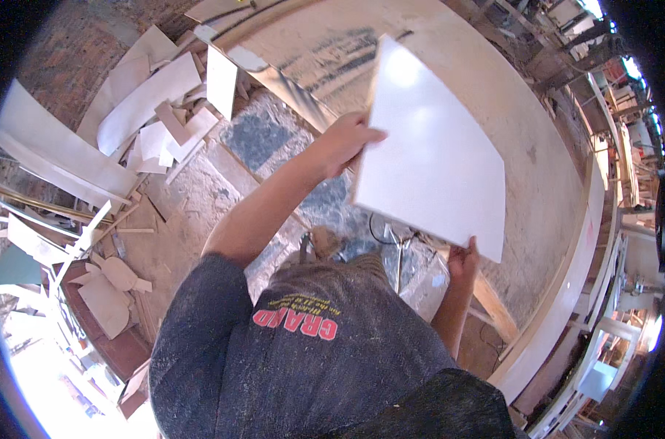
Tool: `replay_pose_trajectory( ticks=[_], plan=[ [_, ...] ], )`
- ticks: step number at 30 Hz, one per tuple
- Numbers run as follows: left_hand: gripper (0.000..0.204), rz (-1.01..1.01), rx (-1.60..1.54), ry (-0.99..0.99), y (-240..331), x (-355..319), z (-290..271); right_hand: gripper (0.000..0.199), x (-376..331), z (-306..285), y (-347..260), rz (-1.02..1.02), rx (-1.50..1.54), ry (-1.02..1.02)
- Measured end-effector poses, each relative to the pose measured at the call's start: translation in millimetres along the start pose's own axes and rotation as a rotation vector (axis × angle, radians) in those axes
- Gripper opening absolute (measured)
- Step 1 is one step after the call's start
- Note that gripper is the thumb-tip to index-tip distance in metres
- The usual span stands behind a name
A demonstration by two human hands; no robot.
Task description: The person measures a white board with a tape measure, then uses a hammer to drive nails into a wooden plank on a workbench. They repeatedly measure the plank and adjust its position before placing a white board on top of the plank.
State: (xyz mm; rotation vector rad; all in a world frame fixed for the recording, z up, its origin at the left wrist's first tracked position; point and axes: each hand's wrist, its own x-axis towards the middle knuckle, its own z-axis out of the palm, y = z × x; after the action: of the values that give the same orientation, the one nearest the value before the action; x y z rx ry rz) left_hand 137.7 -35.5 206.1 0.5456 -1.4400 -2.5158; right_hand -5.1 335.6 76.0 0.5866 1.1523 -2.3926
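Broad dusty wooden desk (537,168) spread beneath and beyond. White rectangular panel (431,150) held tilted above it, near its front edge. Left hand (347,143) clamped on the panel's left edge; right hand (462,260) gripping its lower corner. Offcuts (157,124) strewn on the floor at left.

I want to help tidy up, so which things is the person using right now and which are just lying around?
In use:
- white panel, held off the table
- left hand, gripping its left edge
- right hand, holding its bottom edge

Lying about:
- pale board offcuts piled on the floor
- rounded cut pieces
- big dusty worktable
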Motion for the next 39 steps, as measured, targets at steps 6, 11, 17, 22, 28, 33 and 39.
replay_pose_trajectory(
  ticks=[6,11,17,22,28,33,39],
  plan=[
    [0.05,-0.066,0.142,0.356,11.3,-89.3,-123.6,0.031,-40.6,40.2,97.2,0.475,-0.265,-0.186],
    [0.043,-0.076,0.043,0.609,9.5,-156.2,-183.5,0.037,-40.9,95.8,141.8,0.549,-0.461,-0.35],
    [0.039,0.04,0.09,1.007,-1.8,-170.7,-202.5,0.039,3.2,152.5,187.7,0.675,-0.487,-0.525],
    [0.039,0.108,0.12,1.176,-19.2,-162.8,-201.5,0.043,44.3,211.9,198.9,0.635,-0.574,-0.666],
    [0.034,0.137,0.008,1.416,-34.4,-135.4,-215.3,0.035,99.6,259.9,257.2,0.501,-0.797,-0.624],
    [0.015,0.237,-0.083,1.412,-50.5,-92.8,-252.3,0.046,168.4,271.8,334.1,0.355,-0.849,-0.506],
    [0.018,0.165,-0.166,1.443,-74.5,-50.3,-302.7,0.055,148.9,344.4,326.3,0.175,-0.687,-0.406]
  ],
)
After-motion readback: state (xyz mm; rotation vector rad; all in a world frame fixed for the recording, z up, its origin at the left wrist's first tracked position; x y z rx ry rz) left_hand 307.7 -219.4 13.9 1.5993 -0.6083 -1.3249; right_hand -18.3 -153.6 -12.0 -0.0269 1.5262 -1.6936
